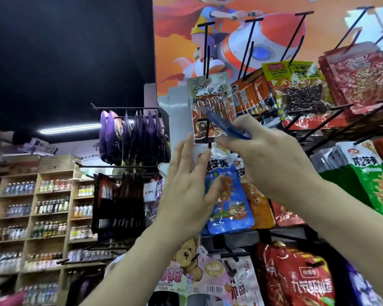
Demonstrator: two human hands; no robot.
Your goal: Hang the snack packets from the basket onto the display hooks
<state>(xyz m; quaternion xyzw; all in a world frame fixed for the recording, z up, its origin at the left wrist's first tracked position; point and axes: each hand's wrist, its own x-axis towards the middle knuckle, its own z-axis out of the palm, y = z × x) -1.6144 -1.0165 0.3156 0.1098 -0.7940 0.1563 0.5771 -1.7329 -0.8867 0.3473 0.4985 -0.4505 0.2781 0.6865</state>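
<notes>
Blue packet (224,125), edge-on, tilted before hanging orange packet (211,100).

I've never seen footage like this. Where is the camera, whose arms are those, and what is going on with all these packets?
There is no machine here, only a person's two bare hands. One wide-angle camera worn on the person's head took this single picture, so you look along the arms as the person does. There is no table. The hands are raised to a shop rack of black display hooks that carry hanging snack packets. The right hand pinches a thin blue packet, seen nearly edge-on, in front of an orange packet on a hook. The left hand is open with straight fingers in front of the rack. I cannot tell whether it touches anything. Shelves of bottles stand to the left. The basket is not in view.
</notes>
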